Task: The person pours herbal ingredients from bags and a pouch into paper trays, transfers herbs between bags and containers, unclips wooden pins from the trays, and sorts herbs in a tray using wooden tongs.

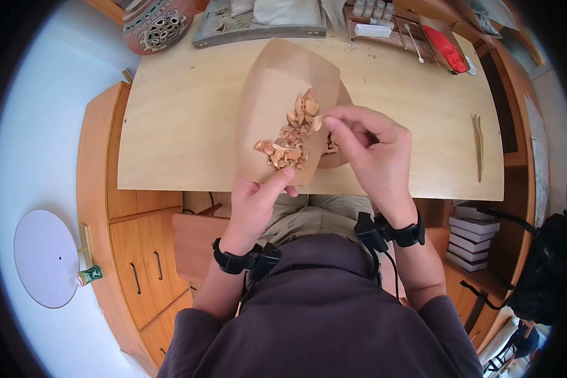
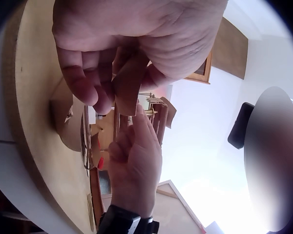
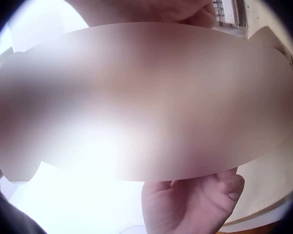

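My left hand grips the near edge of a brown kraft paper sheet, thumb on top and fingers beneath. On the sheet lies a heap of dried brown slices, irregular and curled. Between thumb and forefinger, my right hand pinches a pale slice over the heap's right side. A second brown paper with more slices lies on the table, partly hidden by the first sheet and the right hand. In the left wrist view the held paper is curved. Blur covers most of the right wrist view.
Along the back of the wooden table stand a pierced clay pot, a grey tray and a rack with small jars. A red packet lies nearby. Wooden tweezers rest at the right edge.
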A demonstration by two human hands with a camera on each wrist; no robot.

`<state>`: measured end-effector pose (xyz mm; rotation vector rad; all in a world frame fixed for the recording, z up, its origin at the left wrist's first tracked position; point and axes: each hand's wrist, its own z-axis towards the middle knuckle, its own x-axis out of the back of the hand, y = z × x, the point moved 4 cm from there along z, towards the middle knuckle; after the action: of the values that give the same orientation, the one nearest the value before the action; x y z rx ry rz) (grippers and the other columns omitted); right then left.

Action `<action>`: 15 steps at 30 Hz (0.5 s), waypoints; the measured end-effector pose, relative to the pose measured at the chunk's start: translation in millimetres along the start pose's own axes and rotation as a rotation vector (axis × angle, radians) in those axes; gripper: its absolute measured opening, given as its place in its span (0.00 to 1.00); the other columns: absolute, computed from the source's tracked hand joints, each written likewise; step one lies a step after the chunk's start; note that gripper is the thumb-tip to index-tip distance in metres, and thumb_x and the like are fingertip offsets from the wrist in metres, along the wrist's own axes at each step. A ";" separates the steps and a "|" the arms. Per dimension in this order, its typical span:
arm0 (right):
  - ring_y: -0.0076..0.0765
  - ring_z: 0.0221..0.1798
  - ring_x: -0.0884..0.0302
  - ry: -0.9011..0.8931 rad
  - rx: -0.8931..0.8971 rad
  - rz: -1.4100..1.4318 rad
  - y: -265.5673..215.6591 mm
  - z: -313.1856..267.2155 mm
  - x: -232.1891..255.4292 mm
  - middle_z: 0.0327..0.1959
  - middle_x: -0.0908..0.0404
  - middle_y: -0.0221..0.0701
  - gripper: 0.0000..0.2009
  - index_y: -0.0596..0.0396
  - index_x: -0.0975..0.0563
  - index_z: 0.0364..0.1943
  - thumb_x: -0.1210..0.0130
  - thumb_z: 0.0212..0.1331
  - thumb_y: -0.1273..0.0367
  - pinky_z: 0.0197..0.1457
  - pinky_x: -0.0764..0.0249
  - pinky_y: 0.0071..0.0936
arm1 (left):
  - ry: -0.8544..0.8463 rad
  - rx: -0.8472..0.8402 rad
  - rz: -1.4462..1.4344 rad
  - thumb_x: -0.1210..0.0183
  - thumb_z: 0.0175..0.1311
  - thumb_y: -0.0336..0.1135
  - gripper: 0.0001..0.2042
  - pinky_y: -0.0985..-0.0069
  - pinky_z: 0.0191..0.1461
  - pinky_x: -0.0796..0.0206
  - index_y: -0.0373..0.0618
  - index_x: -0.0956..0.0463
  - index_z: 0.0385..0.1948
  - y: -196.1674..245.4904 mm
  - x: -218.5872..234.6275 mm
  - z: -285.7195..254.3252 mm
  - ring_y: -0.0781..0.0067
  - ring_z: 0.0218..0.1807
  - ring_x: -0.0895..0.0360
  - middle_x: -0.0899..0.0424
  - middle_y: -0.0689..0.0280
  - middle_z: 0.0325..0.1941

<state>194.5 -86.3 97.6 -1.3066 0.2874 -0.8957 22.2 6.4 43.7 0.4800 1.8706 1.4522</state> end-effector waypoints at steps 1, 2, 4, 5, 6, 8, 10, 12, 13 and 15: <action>0.16 0.21 0.46 0.034 -0.027 -0.024 1.1 3.4 7.3 0.17 0.36 0.20 0.06 0.58 0.13 0.40 0.33 0.60 0.74 0.25 0.45 0.20 | -0.003 0.001 -0.001 0.44 0.70 0.27 0.16 0.71 0.38 0.26 0.34 0.27 0.57 -0.1 -0.5 2.4 0.64 0.43 0.15 0.15 0.57 0.50; 0.20 0.21 0.44 0.068 -0.052 -0.048 3.5 6.7 13.9 0.17 0.34 0.25 0.07 0.58 0.14 0.40 0.33 0.59 0.72 0.24 0.42 0.23 | 0.004 0.004 -0.002 0.44 0.70 0.27 0.16 0.70 0.38 0.26 0.34 0.27 0.57 0.2 -0.6 4.9 0.63 0.43 0.15 0.15 0.57 0.50; 0.21 0.20 0.43 0.049 -0.072 -0.128 13.8 11.0 22.0 0.16 0.33 0.27 0.07 0.58 0.14 0.41 0.33 0.60 0.72 0.25 0.40 0.24 | 0.007 0.005 -0.004 0.45 0.70 0.27 0.16 0.70 0.38 0.26 0.34 0.27 0.58 0.3 0.5 10.6 0.63 0.43 0.15 0.15 0.57 0.50; 0.22 0.19 0.42 0.025 -0.093 -0.207 19.7 12.9 23.2 0.16 0.33 0.28 0.08 0.58 0.14 0.42 0.33 0.60 0.71 0.25 0.39 0.24 | 0.018 0.001 0.000 0.45 0.70 0.26 0.16 0.69 0.39 0.26 0.34 0.28 0.58 -1.4 2.9 13.4 0.63 0.43 0.15 0.15 0.56 0.51; 0.22 0.19 0.42 0.026 -0.095 -0.209 24.1 14.1 22.7 0.16 0.33 0.28 0.08 0.58 0.14 0.42 0.33 0.60 0.71 0.25 0.39 0.24 | 0.032 0.000 0.004 0.45 0.70 0.26 0.16 0.69 0.39 0.26 0.34 0.28 0.58 -2.5 4.4 15.3 0.62 0.43 0.15 0.16 0.56 0.51; 0.25 0.18 0.38 -0.024 -0.042 -0.274 29.0 15.7 16.7 0.16 0.31 0.30 0.10 0.57 0.14 0.43 0.33 0.60 0.70 0.26 0.35 0.26 | 0.069 0.010 0.027 0.45 0.70 0.26 0.16 0.69 0.39 0.26 0.34 0.28 0.58 -1.4 4.2 16.5 0.63 0.43 0.15 0.16 0.56 0.51; 0.28 0.18 0.34 -0.032 -0.039 -0.280 20.5 20.4 15.1 0.17 0.28 0.32 0.11 0.57 0.14 0.44 0.33 0.60 0.69 0.26 0.32 0.28 | 0.108 0.022 0.053 0.45 0.70 0.26 0.16 0.69 0.39 0.27 0.34 0.28 0.58 -3.7 7.5 19.0 0.63 0.44 0.16 0.16 0.57 0.52; 0.32 0.19 0.30 -0.043 -0.042 -0.290 18.7 24.0 7.8 0.18 0.26 0.34 0.11 0.56 0.15 0.45 0.33 0.59 0.68 0.27 0.30 0.29 | 0.057 0.001 0.079 0.44 0.69 0.25 0.17 0.69 0.39 0.26 0.35 0.28 0.58 -7.1 9.7 19.0 0.65 0.45 0.17 0.17 0.58 0.53; 0.34 0.20 0.27 -0.055 0.034 -0.312 16.3 27.7 0.3 0.19 0.24 0.34 0.12 0.55 0.15 0.46 0.33 0.59 0.68 0.28 0.28 0.30 | 0.057 0.007 0.074 0.44 0.69 0.25 0.17 0.69 0.39 0.26 0.35 0.28 0.58 -6.2 10.5 18.2 0.65 0.45 0.17 0.17 0.58 0.53; 0.37 0.21 0.24 -0.066 0.110 -0.338 13.1 33.7 -11.9 0.20 0.22 0.35 0.13 0.53 0.15 0.46 0.33 0.58 0.68 0.28 0.27 0.32 | 0.068 0.011 0.051 0.40 0.69 0.26 0.14 0.76 0.40 0.22 0.36 0.25 0.54 -1.6 8.5 16.6 0.76 0.43 0.18 0.16 0.62 0.49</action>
<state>213.9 -54.1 91.7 -1.3000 -0.0374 -1.1324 28.6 22.9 37.7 0.4928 1.9334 1.5092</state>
